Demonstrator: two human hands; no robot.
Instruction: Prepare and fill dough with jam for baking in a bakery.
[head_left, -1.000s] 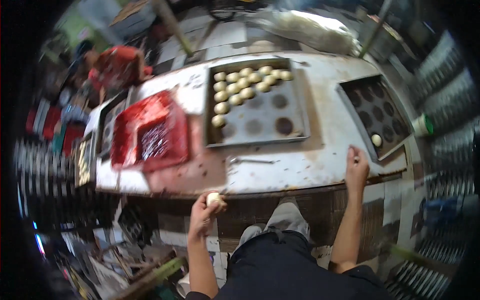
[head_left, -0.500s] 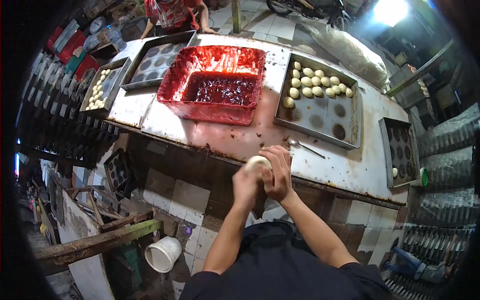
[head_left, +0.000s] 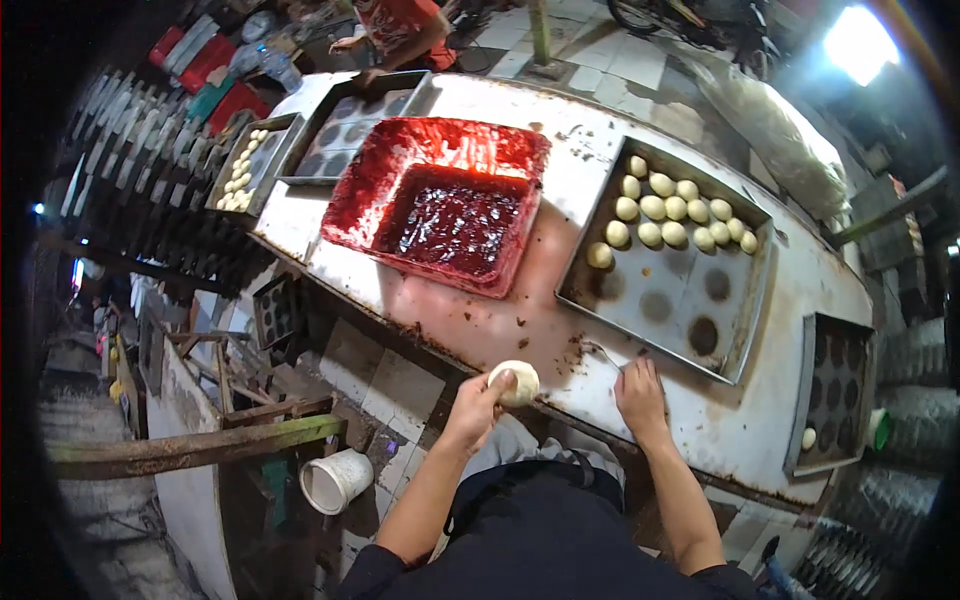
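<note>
My left hand [head_left: 478, 412] holds a flattened round of pale dough [head_left: 515, 383] at its edge, thumb on top, just off the table's front edge. My right hand [head_left: 643, 402] is down at the white tabletop, its fingers closed over the handle of a metal spoon [head_left: 602, 352]; the handle end is hidden beneath them. Beyond lies a red tub [head_left: 420, 270] with a glossy dark red filling [head_left: 455, 222] inside. Behind my right hand, a metal tray [head_left: 650, 331] carries several dough balls [head_left: 652, 207] in its far part.
Another tray [head_left: 808, 395] with one dough ball sits at the right end. Two trays, one with dough balls [head_left: 240, 170] and one dark-spotted [head_left: 345, 135], stand far left. Across the table a person in red [head_left: 405, 25] reaches into the spotted tray. A white bucket [head_left: 337, 482] stands lower left.
My hands have parted: the left keeps the dough, while the right has moved right and down onto the spoon. The person opposite has put a hand into the far-left tray. The view has shifted.
</note>
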